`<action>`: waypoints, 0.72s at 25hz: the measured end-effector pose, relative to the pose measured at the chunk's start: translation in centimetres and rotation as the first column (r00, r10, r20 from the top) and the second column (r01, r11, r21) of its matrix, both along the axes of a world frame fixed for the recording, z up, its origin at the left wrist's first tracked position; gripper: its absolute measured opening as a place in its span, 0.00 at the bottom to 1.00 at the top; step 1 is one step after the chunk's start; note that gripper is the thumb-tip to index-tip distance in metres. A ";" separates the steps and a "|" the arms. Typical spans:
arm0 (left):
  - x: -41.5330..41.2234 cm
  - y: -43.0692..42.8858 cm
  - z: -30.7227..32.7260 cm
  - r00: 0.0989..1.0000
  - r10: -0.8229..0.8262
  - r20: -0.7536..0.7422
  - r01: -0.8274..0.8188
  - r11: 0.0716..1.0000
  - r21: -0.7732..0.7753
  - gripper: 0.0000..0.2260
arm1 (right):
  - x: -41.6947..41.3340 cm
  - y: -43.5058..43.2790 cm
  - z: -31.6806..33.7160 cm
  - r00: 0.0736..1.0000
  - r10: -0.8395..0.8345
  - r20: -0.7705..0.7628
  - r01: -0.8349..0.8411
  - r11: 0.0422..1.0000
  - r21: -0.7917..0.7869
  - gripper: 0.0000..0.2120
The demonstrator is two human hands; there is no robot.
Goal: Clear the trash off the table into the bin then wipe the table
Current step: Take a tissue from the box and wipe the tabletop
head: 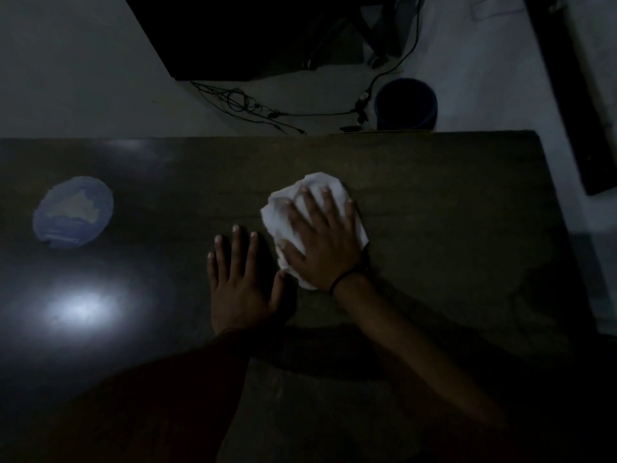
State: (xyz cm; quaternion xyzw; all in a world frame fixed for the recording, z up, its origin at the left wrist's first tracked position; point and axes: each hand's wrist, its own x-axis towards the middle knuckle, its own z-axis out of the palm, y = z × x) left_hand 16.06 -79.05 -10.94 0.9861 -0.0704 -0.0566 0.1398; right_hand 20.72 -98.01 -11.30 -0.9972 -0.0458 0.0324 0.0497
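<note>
The scene is dim. A crumpled white cloth (283, 215) lies near the middle of the dark table (450, 228). My right hand (322, 238) presses flat on it with fingers spread and straight. My left hand (238, 282) rests flat on the bare tabletop just left of the cloth, fingers straight. A blue bin (405, 105) stands on the floor beyond the table's far edge, to the right.
A round blue-and-white disc (73, 212) lies on the table at the far left. A bright light reflection (83, 309) shines on the left tabletop. Tangled cables (253, 106) and a dark cabinet (267, 35) are on the floor behind the table.
</note>
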 end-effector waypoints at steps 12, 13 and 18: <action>0.2 -0.3 1.5 0.988 0.016 -0.153 -0.013 1.000 0.022 0.39 | -8.2 -2.2 0.5 0.978 -0.197 -0.075 0.192 0.979 -0.067 0.39; 0.1 -0.3 1.4 0.991 0.018 -0.131 -0.017 1.000 0.006 0.39 | -9.4 -2.3 0.7 0.977 -0.201 -0.073 0.198 0.979 -0.054 0.38; -0.3 0.0 0.3 0.999 0.033 -0.031 -0.035 0.998 -0.047 0.37 | -12.8 -2.2 2.1 0.921 -0.381 -0.075 0.382 0.924 -0.003 0.35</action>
